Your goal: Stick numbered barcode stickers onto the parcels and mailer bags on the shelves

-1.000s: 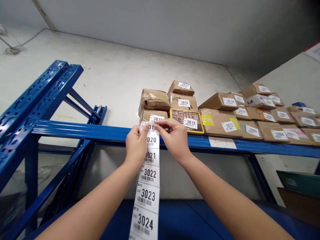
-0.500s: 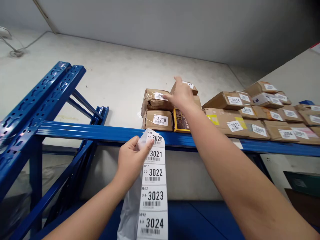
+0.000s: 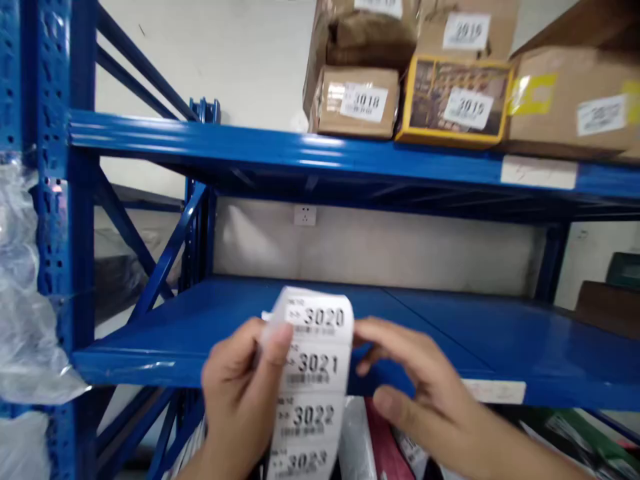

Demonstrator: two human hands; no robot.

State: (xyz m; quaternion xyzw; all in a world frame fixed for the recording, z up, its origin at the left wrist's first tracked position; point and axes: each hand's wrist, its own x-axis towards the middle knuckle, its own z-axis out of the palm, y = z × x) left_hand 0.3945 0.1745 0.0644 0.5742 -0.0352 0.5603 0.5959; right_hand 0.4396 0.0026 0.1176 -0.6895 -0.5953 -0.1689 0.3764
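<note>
– where do you see the strip of labels [image 3: 314, 387]?
– in the head view, it is in the middle, near, before the lower blue shelf [image 3: 500, 330]. it hangs down, and i can read 3020, 3021, 3022 and 3023 on it, from top to bottom.
– and who holds it?
– the left hand [image 3: 245, 393]. it is closed on the left edge, close to the top, with the thumb on the printed side.
– is the right hand [image 3: 425, 393] also holding?
– it has hold of nothing that i can see. it is half open, the thumb well apart from the bent fingers. the forefinger is just beside the right edge of the strip; if it touches, i cannot tell.
– what is around them?
– on the upper blue shelf [image 3: 240, 150] stands a small brown box [image 3: 360, 103] with label 3018. right of it is a yellow-edged box [image 3: 455, 100] with 3015, then a wide brown box [image 3: 567, 103] with yellow tape. on the far wall [image 3: 390, 247], between both shelves, is a socket [image 3: 305, 215]. at left hangs clear plastic wrap [image 3: 23, 287].
</note>
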